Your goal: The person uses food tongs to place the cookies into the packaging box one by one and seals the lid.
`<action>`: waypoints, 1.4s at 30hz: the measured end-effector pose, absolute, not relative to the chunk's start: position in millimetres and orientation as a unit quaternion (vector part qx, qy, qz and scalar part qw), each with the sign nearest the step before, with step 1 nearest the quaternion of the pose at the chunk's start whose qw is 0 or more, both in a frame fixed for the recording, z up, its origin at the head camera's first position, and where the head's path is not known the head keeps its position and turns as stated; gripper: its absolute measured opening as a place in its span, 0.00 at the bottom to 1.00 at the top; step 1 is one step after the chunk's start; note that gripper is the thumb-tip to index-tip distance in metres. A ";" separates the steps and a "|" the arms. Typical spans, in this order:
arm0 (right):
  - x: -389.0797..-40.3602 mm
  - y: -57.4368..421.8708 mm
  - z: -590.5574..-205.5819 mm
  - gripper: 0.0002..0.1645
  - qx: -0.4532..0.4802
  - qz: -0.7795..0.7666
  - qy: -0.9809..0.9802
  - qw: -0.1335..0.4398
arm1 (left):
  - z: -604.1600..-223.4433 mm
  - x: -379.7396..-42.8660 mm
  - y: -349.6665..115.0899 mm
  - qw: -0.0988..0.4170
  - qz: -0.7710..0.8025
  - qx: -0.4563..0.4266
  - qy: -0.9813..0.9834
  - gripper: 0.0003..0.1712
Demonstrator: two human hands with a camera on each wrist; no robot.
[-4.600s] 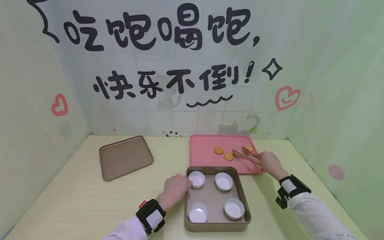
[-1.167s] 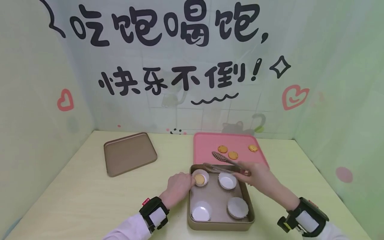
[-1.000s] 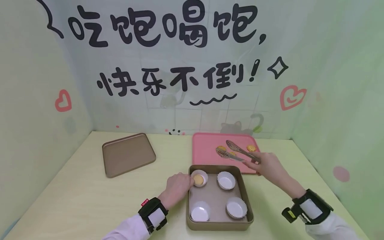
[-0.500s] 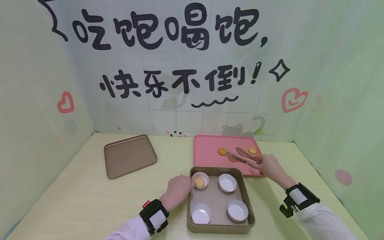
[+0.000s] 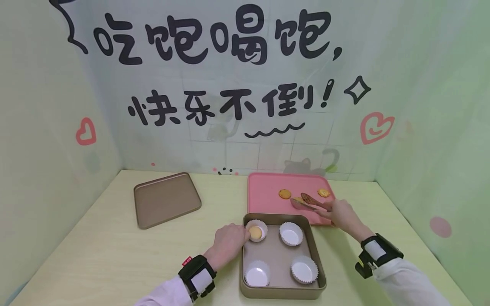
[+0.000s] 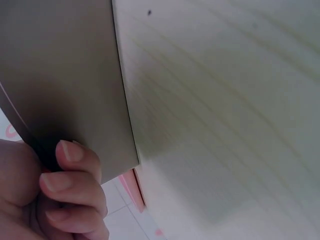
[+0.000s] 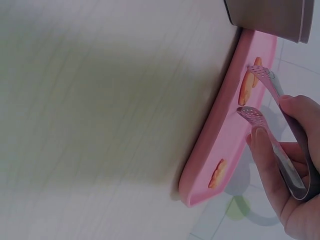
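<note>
Gripping perforated metal tongs (image 5: 314,201), the R hand (image 5: 346,216) hangs over the pink tray (image 5: 262,195), tong heads apart, one each side of a round cookie (image 7: 246,89); prob. spread so it fits btw them, tho contact can't be confirmed. Nearby on the tray: another round cookie (image 5: 285,194) + a scalloped cookie (image 5: 323,193). L hand (image 5: 226,243) has fingers (image 6: 77,187) curled at the L wall of the bronze baking tin (image 5: 283,293), nr its back corner, prob. to steady it; thumb's exact hold unclear. Tin sits just in front of the tray, likely for easy reach w/ the tongs. Inside: 4 white paper cups (image 5: 291,234), 1 per corner, prob. to keep cookies separate; back-L one has a pale cookie (image 5: 255,232). Flat bronze lid or tray (image 5: 167,202) lies well apart, L side of the bench (image 5: 92,255), maybe parked out of the way.
</note>
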State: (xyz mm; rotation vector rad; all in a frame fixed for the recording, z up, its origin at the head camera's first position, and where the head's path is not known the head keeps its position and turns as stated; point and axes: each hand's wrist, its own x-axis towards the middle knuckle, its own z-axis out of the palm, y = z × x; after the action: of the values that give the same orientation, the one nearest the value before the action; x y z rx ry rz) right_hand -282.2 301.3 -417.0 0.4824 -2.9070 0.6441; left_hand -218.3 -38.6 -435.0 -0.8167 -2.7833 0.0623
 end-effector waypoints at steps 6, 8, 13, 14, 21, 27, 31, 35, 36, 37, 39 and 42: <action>-283.6 301.5 -419.1 0.15 0.156 0.218 -0.961 0.063 | -436.8 -218.5 -39.0 0.126 0.022 -0.281 -0.951 0.14; -283.7 301.4 -419.5 0.14 0.155 0.218 -0.962 0.062 | -437.9 -219.0 -39.2 0.127 0.022 -0.282 -0.951 0.14; -284.2 301.0 -420.2 0.12 0.152 0.222 -0.961 0.058 | -440.1 -220.2 -39.4 0.126 0.023 -0.283 -0.951 0.15; -284.4 300.9 -420.4 0.12 0.150 0.225 -0.961 0.057 | -440.2 -220.4 -39.4 0.125 0.023 -0.283 -0.951 0.15; -284.3 299.9 -421.0 0.13 0.141 0.237 -0.960 0.056 | -439.5 -220.5 -39.5 0.118 0.021 -0.283 -0.952 0.14; -281.5 300.3 -418.9 0.13 0.153 0.232 -0.957 0.082 | -438.5 -219.9 -39.4 0.118 0.023 -0.282 -0.952 0.14; -273.3 299.3 -409.3 0.07 0.176 0.224 -0.952 0.112 | -437.0 -219.2 -38.5 0.111 0.021 -0.280 -0.953 0.14; -259.3 295.4 -395.5 0.09 0.197 0.222 -0.945 0.135 | -436.7 -219.0 -38.1 0.106 0.019 -0.277 -0.955 0.14; -254.8 294.3 -392.3 0.10 0.199 0.224 -0.944 0.139 | -436.8 -219.0 -38.0 0.104 0.019 -0.277 -0.955 0.14; -250.2 293.1 -389.2 0.11 0.202 0.226 -0.942 0.145 | -437.1 -219.1 -38.0 0.104 0.019 -0.277 -0.955 0.14; -239.9 291.2 -384.6 0.07 0.214 0.228 -0.937 0.154 | -437.5 -218.9 -37.9 0.103 0.021 -0.277 -0.955 0.13; -224.2 289.4 -380.3 0.05 0.224 0.233 -0.932 0.161 | -437.6 -218.5 -38.0 0.104 0.025 -0.278 -0.954 0.13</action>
State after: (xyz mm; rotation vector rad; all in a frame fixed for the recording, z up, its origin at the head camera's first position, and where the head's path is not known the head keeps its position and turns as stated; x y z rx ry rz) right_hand -224.2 289.4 -380.3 0.6404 -2.6625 0.6662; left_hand -218.5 -38.0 -437.6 -0.8211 -2.8143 0.0723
